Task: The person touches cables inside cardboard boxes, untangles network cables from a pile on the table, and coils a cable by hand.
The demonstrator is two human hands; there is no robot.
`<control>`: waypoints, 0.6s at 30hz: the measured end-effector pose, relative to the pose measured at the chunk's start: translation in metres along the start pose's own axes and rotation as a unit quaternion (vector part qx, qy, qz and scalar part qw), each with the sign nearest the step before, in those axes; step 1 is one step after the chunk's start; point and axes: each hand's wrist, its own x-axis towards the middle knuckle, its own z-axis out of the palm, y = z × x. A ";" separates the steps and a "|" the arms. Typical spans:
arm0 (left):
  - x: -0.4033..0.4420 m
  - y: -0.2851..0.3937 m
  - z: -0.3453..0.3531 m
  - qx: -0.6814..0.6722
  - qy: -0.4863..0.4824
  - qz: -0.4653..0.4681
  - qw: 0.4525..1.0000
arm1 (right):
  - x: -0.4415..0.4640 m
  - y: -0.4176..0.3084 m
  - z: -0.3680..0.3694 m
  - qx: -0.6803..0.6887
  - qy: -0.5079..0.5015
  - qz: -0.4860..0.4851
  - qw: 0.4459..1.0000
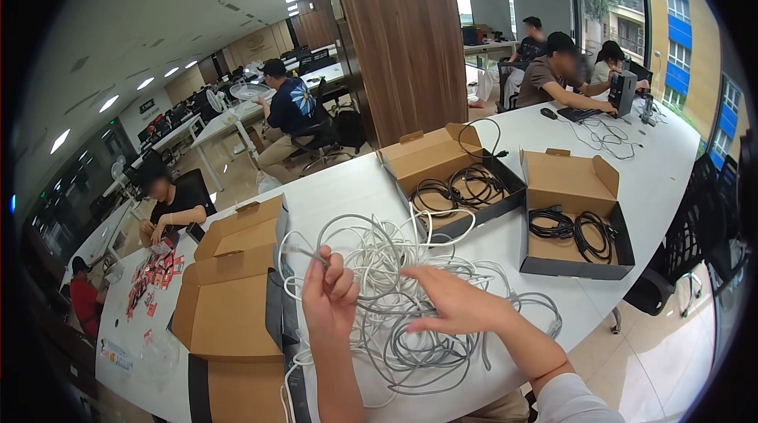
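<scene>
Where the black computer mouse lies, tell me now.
In the head view, the black computer mouse lies at upper right on the white table, just left of the black rectangular keyboard in the picture.

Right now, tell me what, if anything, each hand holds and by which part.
The left hand pinches a gray cable near one end; the right hand, open over the cable tangle, shows no hold.

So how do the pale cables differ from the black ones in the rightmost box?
The pale cables form a big white-and-grey heap; the black cables form two smaller dark bundles. The pale cables sprawl tangled on the table; the black cables lie coiled in the box. Both are looped.
</scene>
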 end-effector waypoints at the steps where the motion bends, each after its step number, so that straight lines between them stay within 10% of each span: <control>1: 0.000 0.004 -0.004 -0.012 -0.014 0.001 1.000 | -0.003 0.005 0.001 0.019 -0.050 0.000 0.999; 7: -0.007 0.031 -0.013 -0.067 -0.076 0.002 0.995 | -0.005 0.029 -0.012 0.014 -0.265 0.084 0.961; 18: -0.032 0.073 -0.024 -0.012 -0.185 0.055 0.981 | -0.007 0.033 -0.055 0.046 -0.020 0.109 0.993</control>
